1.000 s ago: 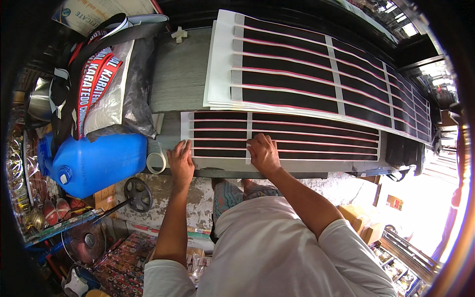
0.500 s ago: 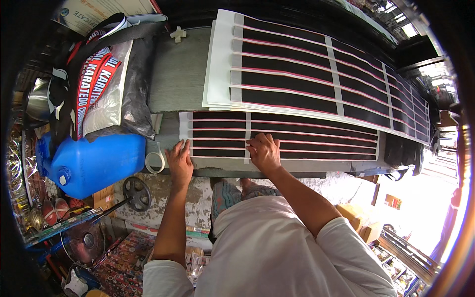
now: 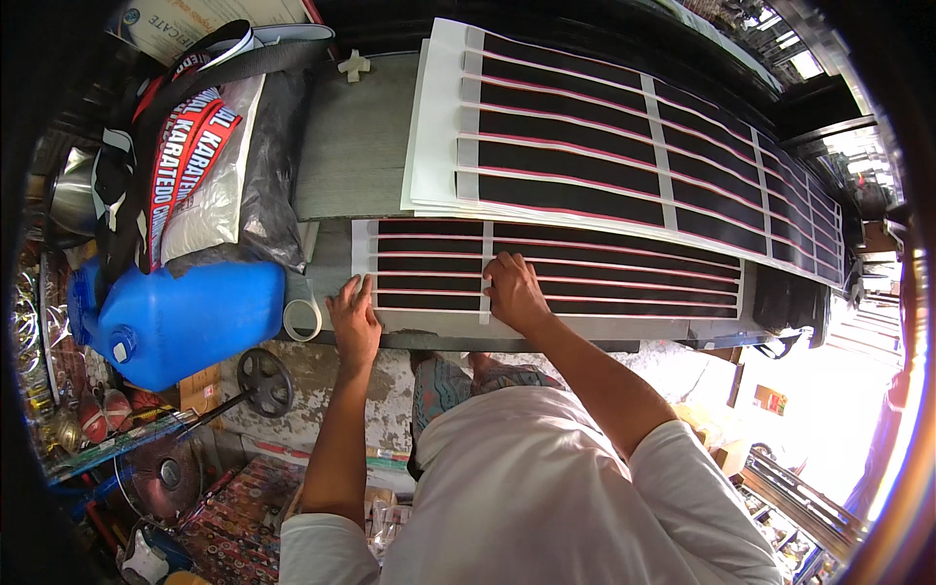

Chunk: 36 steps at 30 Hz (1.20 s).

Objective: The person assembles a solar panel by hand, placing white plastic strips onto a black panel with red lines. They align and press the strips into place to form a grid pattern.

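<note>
A long white sheet with black and red stripes [image 3: 624, 278] lies along the near edge of a grey worktable [image 3: 356, 146]. My left hand [image 3: 353, 322] rests flat on the sheet's left end, fingers spread. My right hand [image 3: 512, 291] presses on a white cross band of the same sheet, fingers bent down onto it. Neither hand grips anything. A stack of larger striped sheets [image 3: 604, 146] lies just behind, overlapping the table's far side.
A roll of tape [image 3: 302, 319] stands at the table edge left of my left hand. A blue plastic jerrycan [image 3: 175, 317] and a bag with red-printed straps [image 3: 195, 166] crowd the left. Below are a small black wheel [image 3: 265, 380] and cluttered shelves.
</note>
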Motion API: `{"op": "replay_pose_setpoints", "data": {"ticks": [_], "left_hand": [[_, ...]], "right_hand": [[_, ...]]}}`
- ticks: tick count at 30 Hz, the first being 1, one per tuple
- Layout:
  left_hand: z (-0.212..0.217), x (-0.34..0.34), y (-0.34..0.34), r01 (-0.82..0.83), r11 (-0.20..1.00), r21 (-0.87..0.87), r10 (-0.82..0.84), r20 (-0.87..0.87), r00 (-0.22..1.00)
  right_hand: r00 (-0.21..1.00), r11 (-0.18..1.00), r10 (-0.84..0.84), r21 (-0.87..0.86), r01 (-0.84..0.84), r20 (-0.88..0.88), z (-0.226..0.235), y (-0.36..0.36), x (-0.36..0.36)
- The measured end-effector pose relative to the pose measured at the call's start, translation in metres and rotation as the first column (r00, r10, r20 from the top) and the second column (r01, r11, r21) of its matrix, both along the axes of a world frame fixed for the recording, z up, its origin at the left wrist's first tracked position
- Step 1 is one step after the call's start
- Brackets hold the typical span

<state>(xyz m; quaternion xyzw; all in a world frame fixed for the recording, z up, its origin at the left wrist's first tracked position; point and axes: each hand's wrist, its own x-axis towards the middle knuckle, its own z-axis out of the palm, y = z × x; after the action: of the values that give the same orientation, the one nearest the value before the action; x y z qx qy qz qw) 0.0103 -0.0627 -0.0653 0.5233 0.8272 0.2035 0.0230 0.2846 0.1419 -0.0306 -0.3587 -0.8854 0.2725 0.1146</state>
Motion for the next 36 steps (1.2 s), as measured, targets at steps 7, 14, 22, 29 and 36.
{"op": "replay_pose_setpoints", "data": {"ticks": [7,14,22,29,36], "left_hand": [[0.001,0.002,0.0,-0.014,1.0,-0.01,0.014,0.0,1.0],[0.001,0.001,0.001,-0.006,1.0,0.003,0.006,0.013,1.0],[0.001,0.003,0.001,-0.018,1.0,0.003,0.018,0.015,1.0],[-0.003,0.005,0.002,-0.013,0.999,0.04,0.012,0.024,1.0],[-0.001,0.005,0.002,-0.017,1.0,0.025,0.016,0.025,1.0]], "right_hand": [[0.995,0.996,0.092,-0.024,-0.091,0.049,-0.002,0.015,-0.004],[0.991,0.995,0.095,-0.033,-0.092,0.096,-0.009,0.019,-0.009],[0.994,0.999,0.047,-0.02,-0.045,0.094,-0.009,0.018,-0.003],[0.995,0.997,0.067,-0.033,-0.065,0.069,-0.005,0.015,-0.009],[0.945,0.908,0.275,0.276,-0.315,0.175,0.012,0.011,-0.002]]}}
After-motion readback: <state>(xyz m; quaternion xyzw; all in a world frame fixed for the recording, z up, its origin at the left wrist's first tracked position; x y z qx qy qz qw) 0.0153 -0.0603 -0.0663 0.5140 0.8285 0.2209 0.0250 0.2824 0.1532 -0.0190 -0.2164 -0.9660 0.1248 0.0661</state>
